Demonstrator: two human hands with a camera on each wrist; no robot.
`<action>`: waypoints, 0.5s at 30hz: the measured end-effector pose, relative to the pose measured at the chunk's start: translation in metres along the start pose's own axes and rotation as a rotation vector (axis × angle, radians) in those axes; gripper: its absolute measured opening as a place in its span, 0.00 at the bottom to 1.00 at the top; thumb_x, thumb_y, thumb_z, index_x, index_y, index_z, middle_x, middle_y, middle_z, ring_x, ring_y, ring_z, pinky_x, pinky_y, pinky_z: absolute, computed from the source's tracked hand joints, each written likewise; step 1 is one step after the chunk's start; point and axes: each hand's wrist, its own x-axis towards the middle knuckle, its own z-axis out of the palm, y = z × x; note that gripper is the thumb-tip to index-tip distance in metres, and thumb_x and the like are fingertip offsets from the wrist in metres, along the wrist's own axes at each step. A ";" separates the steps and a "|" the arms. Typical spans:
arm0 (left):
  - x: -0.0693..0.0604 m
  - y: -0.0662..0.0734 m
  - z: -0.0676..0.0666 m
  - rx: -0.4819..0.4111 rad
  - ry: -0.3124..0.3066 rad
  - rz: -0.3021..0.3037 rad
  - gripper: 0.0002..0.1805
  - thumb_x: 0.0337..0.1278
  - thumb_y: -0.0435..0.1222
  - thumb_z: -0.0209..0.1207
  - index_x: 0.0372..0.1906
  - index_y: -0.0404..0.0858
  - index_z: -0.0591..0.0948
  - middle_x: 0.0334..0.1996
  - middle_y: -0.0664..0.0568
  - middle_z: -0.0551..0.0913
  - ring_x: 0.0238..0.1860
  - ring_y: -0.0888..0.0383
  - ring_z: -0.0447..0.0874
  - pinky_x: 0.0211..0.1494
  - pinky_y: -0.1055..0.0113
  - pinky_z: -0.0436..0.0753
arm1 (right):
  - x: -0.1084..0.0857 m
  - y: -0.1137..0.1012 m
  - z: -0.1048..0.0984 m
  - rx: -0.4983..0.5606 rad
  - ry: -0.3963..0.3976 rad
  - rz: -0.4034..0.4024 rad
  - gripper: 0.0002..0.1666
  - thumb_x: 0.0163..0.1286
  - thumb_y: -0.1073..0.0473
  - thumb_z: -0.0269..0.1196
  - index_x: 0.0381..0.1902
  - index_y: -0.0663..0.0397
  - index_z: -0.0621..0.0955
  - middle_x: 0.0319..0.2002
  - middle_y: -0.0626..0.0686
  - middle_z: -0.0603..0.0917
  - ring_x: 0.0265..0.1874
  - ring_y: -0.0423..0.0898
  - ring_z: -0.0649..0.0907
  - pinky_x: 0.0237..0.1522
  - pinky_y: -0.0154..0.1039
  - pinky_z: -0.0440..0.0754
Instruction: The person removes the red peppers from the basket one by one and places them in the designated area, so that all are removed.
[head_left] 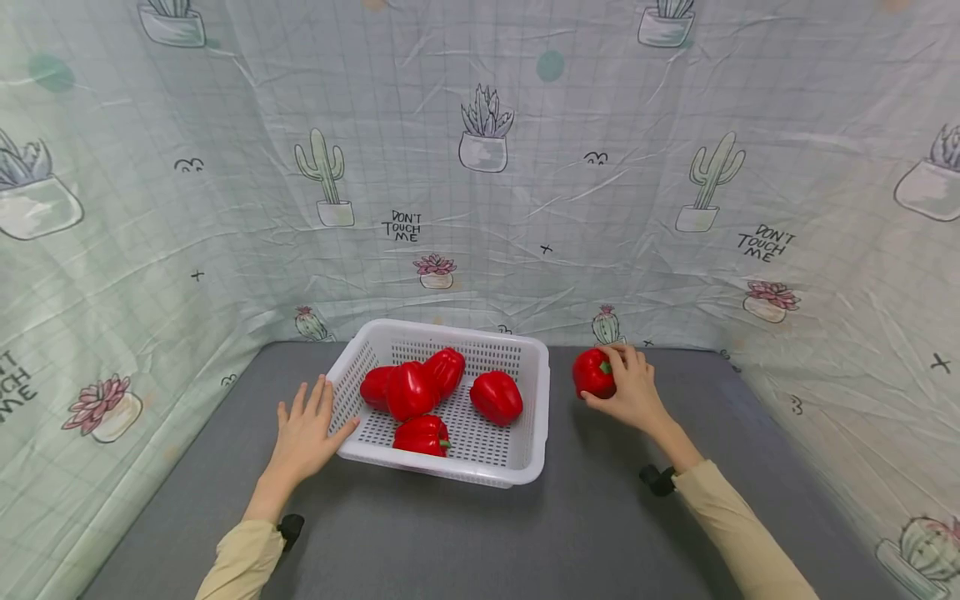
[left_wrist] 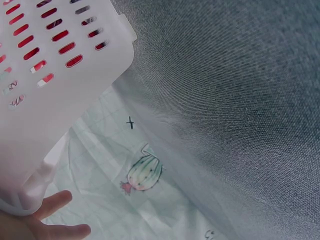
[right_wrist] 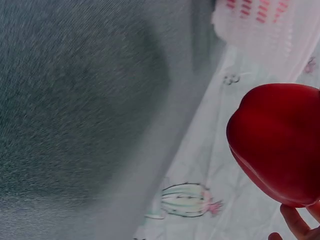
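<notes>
In the head view a red bell pepper [head_left: 592, 372] is held by my right hand [head_left: 632, 390], to the right of the white basket. Its green stem faces the palm. The right wrist view shows the same bell pepper [right_wrist: 277, 142] large, with fingertips [right_wrist: 294, 220] at its lower edge. My left hand [head_left: 303, 433] rests against the left rim of the white perforated basket [head_left: 536, 417], fingers extended. Up close in the left wrist view, the basket's wall [left_wrist: 60, 105] hides part of that hand [left_wrist: 55, 220]. Several red bell peppers [head_left: 411, 390] lie inside the basket.
The basket stands on a dark grey tabletop [head_left: 465, 533]. Behind and on both sides hangs a pale curtain [head_left: 480, 217] printed with potted cacti. A black wrist camera [head_left: 657, 480] sits on the right wrist and another [head_left: 290, 530] on the left.
</notes>
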 end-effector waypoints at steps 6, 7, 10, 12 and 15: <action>0.000 0.000 0.000 0.005 -0.006 -0.008 0.44 0.51 0.53 0.52 0.64 0.25 0.56 0.66 0.32 0.54 0.65 0.33 0.47 0.58 0.30 0.45 | 0.006 0.013 0.011 -0.014 -0.020 0.031 0.42 0.45 0.47 0.67 0.56 0.58 0.67 0.52 0.61 0.67 0.48 0.59 0.66 0.42 0.60 0.62; 0.000 0.000 0.000 0.003 -0.006 -0.009 0.44 0.51 0.53 0.52 0.64 0.25 0.56 0.66 0.32 0.54 0.65 0.33 0.47 0.58 0.30 0.45 | 0.007 0.015 0.013 -0.019 -0.024 0.034 0.41 0.45 0.47 0.67 0.56 0.58 0.67 0.53 0.61 0.67 0.49 0.59 0.66 0.43 0.60 0.62; 0.000 0.001 -0.001 -0.001 -0.009 -0.012 0.44 0.52 0.53 0.52 0.64 0.26 0.56 0.66 0.32 0.53 0.65 0.33 0.46 0.58 0.30 0.44 | 0.011 0.021 0.019 -0.038 -0.038 0.039 0.41 0.46 0.48 0.66 0.57 0.57 0.67 0.54 0.62 0.67 0.50 0.59 0.66 0.44 0.61 0.61; 0.000 0.001 -0.001 -0.001 -0.012 -0.013 0.44 0.52 0.53 0.52 0.64 0.26 0.56 0.66 0.32 0.53 0.66 0.33 0.46 0.58 0.30 0.44 | 0.013 0.023 0.023 -0.046 -0.046 0.044 0.41 0.47 0.47 0.66 0.57 0.57 0.66 0.54 0.62 0.67 0.51 0.60 0.66 0.45 0.62 0.61; 0.000 0.001 0.000 0.000 -0.014 -0.015 0.44 0.52 0.53 0.52 0.65 0.26 0.56 0.66 0.32 0.53 0.65 0.33 0.46 0.58 0.30 0.45 | 0.017 0.027 0.028 -0.057 -0.062 0.054 0.42 0.48 0.46 0.65 0.59 0.58 0.66 0.55 0.62 0.67 0.52 0.60 0.66 0.45 0.63 0.60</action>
